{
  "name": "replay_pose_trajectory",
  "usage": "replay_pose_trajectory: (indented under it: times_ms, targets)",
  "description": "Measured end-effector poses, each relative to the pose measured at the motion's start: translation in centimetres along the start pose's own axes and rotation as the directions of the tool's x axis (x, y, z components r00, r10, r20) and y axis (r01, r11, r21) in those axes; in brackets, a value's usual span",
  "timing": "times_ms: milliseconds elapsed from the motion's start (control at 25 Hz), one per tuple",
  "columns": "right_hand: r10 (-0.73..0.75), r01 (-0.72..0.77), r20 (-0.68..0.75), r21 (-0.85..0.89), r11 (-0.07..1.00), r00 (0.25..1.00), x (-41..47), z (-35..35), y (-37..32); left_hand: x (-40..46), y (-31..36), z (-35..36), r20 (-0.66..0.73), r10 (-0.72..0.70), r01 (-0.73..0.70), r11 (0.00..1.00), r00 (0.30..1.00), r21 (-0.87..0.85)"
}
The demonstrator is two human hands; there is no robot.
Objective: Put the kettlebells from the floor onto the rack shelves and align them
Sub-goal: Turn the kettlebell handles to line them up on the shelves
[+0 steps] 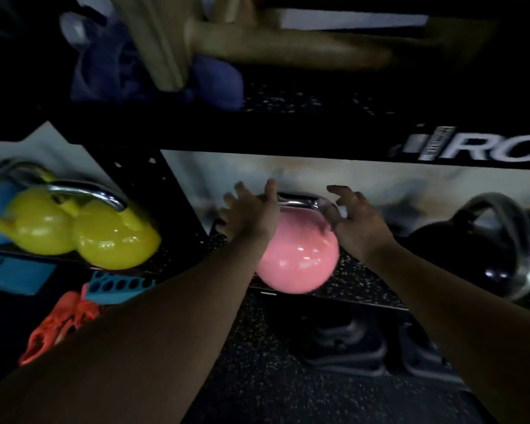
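Pink kettlebell (pixel 299 254) is sat on lower rack shelf (pixel 361 284), near front edge, chrome handle (pixel 297 201) up and running roughly L-R. Left hand (pixel 251 214) is spread, fingers splayed, at the handle's left end; contact can't be confirmed, frame is blurred. Right hand (pixel 357 223) is also spread, fingers curled loose, just beside handle's right end, nothing gripped.

Judged step: final nudge/align, or release, of the pink bell.

To be done well:
- Bell should be pushed back off the lip w/ both palms on the body, not yanked by handle — round base, may roll fwd.
- Handle to be squared to match the yellow kettlebells (pixel 83 232) on the adjacent bay to the left and the black kettlebell (pixel 484 246) to the right.
- Gap to black bell to be kept so nothing clanks.
- Head/knuckles to be kept clear of upper shelf beam (pixel 257 139) above.
- More dark bells seem to sit below shelf on floor (pixel 257 377); too dim to count.
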State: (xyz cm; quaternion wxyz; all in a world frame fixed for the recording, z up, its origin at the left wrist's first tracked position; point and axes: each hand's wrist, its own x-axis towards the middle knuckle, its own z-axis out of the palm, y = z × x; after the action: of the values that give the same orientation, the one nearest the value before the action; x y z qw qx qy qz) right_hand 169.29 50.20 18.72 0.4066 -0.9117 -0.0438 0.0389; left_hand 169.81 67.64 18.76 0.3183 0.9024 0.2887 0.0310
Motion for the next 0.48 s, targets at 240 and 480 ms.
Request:
replay_pose_trajectory:
  times_ms: [240, 480]
  targets:
    - [0.015, -0.017, -0.035, -0.062, 0.998, 0.999, 1.6, 4.4, -0.3, 0.1, -2.9, 3.4, 0.247, -0.057, 0.158, 0.896, 0.967, -0.415]
    - [0.070, -0.066, -0.164, 0.027, 0.997, 0.984, 1.1, 6.7, -2.4, 6.8, -2.3, 2.4, 0.314, 0.142, -0.025, 0.936, 0.939, -0.351]
